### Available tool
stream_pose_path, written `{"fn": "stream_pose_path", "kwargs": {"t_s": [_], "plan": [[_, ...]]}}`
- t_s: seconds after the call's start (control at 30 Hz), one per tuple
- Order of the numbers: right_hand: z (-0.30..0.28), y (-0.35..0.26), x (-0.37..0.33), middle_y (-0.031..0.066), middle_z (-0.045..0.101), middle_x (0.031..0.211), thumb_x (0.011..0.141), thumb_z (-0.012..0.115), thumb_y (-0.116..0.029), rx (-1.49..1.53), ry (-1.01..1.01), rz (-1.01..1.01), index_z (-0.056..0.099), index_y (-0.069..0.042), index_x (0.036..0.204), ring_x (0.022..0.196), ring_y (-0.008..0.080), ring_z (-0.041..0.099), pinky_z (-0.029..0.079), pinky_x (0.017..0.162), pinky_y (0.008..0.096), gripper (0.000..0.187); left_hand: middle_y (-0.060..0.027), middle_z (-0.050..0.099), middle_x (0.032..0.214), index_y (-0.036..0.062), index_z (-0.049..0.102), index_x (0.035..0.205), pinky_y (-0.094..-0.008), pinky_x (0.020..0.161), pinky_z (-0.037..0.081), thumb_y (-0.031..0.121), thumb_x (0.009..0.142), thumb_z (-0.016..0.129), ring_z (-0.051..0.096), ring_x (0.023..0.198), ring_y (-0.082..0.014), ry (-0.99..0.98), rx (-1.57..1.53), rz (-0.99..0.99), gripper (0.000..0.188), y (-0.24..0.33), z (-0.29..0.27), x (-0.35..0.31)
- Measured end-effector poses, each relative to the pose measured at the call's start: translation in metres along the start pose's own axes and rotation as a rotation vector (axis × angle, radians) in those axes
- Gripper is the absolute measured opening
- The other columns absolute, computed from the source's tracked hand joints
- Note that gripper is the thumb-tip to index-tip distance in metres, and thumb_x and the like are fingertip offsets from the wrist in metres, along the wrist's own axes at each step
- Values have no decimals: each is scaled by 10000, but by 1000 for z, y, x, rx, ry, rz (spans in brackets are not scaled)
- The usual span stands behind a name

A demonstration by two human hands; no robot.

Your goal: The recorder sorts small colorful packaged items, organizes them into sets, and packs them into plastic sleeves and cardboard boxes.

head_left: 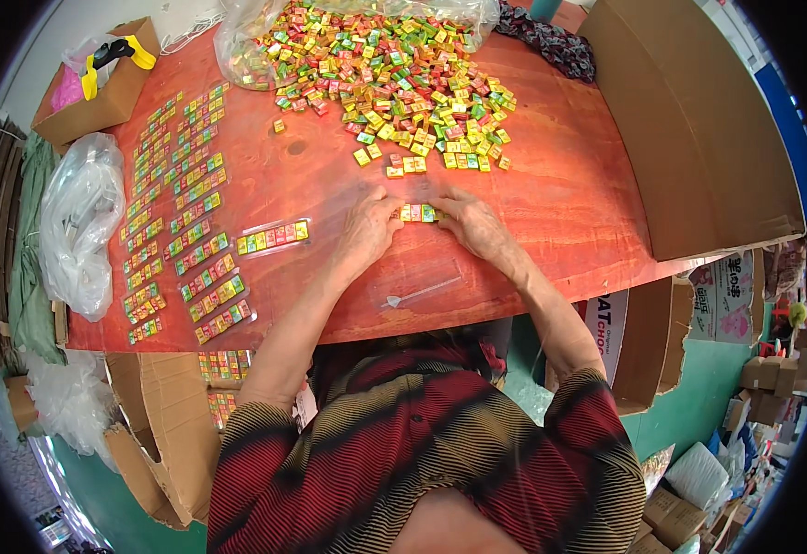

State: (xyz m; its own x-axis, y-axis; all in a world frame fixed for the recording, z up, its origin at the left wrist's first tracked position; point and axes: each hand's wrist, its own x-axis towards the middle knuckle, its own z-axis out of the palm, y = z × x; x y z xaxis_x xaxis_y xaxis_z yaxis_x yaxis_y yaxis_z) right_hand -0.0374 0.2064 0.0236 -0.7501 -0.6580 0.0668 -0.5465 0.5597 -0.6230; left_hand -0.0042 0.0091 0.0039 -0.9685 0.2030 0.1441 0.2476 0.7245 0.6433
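Observation:
A short row of small colourful boxes (pixel 418 213) lies on the red table, its two ends between my hands. My left hand (pixel 371 226) has its fingers closed against the row's left end. At the right end, the fingers of my right hand (pixel 473 224) press in the same way. Just beyond are a few loose little boxes (pixel 407 165) in a line. Left of my left hand rests a clear plastic tray (pixel 274 237) filled with a row of such boxes. Nearer to me lies an empty clear plastic tray (pixel 424 283).
A large heap of small boxes (pixel 412 83) spills from a clear bag (pixel 242 55) at the back. Several filled rows (pixel 205 245) cover the table's left. A tall cardboard box (pixel 689 138) stands at right, an open carton (pixel 113 102) at back left, a plastic bag (pixel 80 222) below it.

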Motion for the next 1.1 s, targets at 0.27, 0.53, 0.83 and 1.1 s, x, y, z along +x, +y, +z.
{"fn": "stream_pose_path", "kwargs": {"t_s": [0.27,0.53,0.83,1.1], "plan": [[5,-1,-6,165,496,1066,720,626,-78,62,124,-49,524,-29,1095,986,330,496,424,793,379,393,-136,472,921,23,562,990,-373,753,420,23,696,633,502,898,-303,-34,-78,9,303,3,-12,-4],[21,-6,-4,152,530,920,703,634,-73,-78,251,-20,559,-32,1041,888,324,521,429,754,368,349,-124,482,884,45,573,959,-396,712,423,66,704,626,510,847,-307,88,-7,28,261,4,3,-5],[22,-40,-58,143,525,951,705,630,-77,-60,158,-112,543,-20,1045,850,312,512,443,723,375,356,-142,449,816,41,524,948,-399,613,421,75,716,608,509,770,-308,131,43,-110,250,64,-5,-83],[56,-40,-95,150,425,1225,710,624,-259,-482,135,-94,466,-4,1158,1107,319,398,329,898,458,539,-181,493,1008,-26,496,1100,-366,656,420,201,726,611,493,804,-285,212,475,196,453,46,25,-120]]}}
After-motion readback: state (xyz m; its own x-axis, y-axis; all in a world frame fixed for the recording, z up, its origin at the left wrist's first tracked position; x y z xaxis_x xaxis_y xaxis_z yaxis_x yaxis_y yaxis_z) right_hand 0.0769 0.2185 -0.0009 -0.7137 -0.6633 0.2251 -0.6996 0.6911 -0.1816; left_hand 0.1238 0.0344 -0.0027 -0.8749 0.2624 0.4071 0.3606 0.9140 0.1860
